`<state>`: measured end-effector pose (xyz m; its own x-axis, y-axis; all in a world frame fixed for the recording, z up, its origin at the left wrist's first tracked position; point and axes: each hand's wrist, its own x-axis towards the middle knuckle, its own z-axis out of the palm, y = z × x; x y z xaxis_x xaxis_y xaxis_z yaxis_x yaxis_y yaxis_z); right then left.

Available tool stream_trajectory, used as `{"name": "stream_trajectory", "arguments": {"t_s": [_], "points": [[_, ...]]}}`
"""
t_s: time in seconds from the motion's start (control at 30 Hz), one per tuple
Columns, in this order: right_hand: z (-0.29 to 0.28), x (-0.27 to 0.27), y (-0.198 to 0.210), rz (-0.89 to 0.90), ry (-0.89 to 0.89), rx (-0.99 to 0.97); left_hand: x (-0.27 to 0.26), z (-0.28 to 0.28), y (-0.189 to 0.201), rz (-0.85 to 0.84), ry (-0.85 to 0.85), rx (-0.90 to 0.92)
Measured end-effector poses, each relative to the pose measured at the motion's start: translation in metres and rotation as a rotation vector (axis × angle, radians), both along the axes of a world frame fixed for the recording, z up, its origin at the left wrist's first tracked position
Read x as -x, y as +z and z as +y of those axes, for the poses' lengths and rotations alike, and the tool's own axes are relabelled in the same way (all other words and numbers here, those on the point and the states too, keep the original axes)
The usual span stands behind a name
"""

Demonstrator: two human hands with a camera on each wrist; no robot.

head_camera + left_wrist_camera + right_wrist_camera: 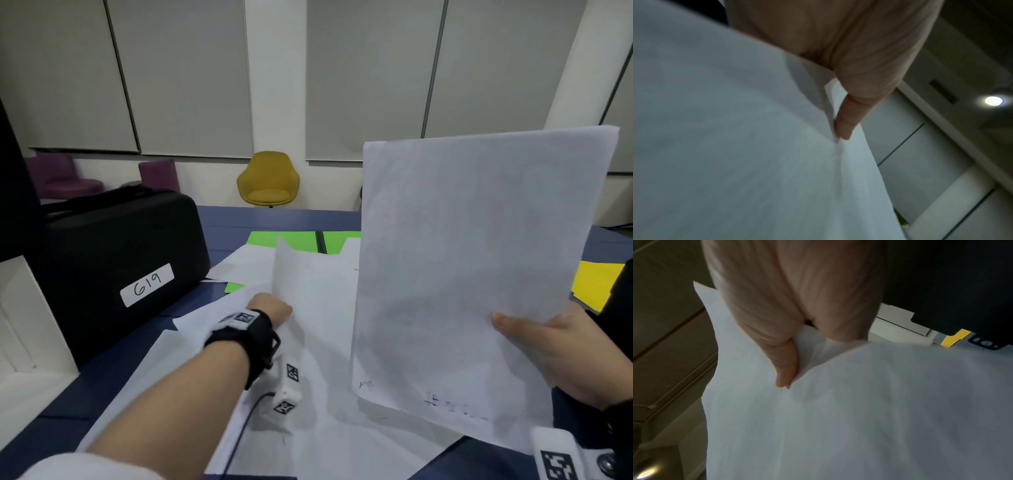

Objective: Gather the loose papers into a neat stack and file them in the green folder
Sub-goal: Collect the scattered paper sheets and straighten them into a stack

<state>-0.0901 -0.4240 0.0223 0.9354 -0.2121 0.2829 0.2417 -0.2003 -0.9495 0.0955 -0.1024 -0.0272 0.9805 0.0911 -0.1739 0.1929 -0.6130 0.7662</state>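
Observation:
My right hand (534,337) pinches a white sheaf of paper (472,267) by its right edge and holds it upright above the table; the right wrist view shows the thumb (786,368) pressed on that sheaf (859,418). My left hand (270,305) grips the edge of another white sheet (308,291), lifted at one side off the loose papers (308,428) spread on the table. In the left wrist view the thumb (844,125) pinches this sheet (735,146). The green folder (301,241) lies open behind, partly covered by papers.
A black hard case (120,260) labelled 619 stands at the left on the dark blue table (239,219). A yellow folder (596,284) lies at the right edge. A white box (30,325) sits near left. A yellow chair (269,180) stands beyond the table.

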Motion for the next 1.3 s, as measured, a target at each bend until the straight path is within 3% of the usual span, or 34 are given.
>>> {"name": "stream_trajectory", "arguments": {"t_s": [0.13,0.2,0.33,0.5,0.7,0.9,0.97,1.1,1.3], "points": [[0.002,-0.006,-0.006,0.014,0.015,-0.007,0.000,-0.026,-0.009,0.019,-0.131,-0.495],[0.001,-0.007,-0.005,0.023,0.016,-0.018,-0.003,-0.034,-0.017,0.090,-0.140,-0.541],[-0.003,-0.006,-0.002,0.028,0.036,0.002,-0.006,-0.041,-0.016,0.073,-0.111,-0.561],[-0.009,-0.005,-0.006,0.001,0.015,-0.009,-0.020,-0.039,-0.023,0.023,-0.024,-0.368],[-0.006,-0.001,-0.005,-0.047,-0.023,0.015,-0.006,-0.007,0.006,-0.310,-0.055,-0.208],[0.011,-0.001,0.006,-0.085,-0.040,0.040,0.035,0.029,0.049,-0.557,-0.087,0.316],[0.019,-0.002,0.011,-0.112,-0.013,0.007,0.055,0.037,0.061,-0.617,-0.176,0.388],[0.035,-0.003,0.019,-0.123,0.069,-0.108,0.091,0.044,0.076,-0.638,-0.314,0.494],[0.049,0.003,0.019,-0.058,0.219,-0.328,0.119,0.043,0.088,-0.593,-0.347,0.748]]}}
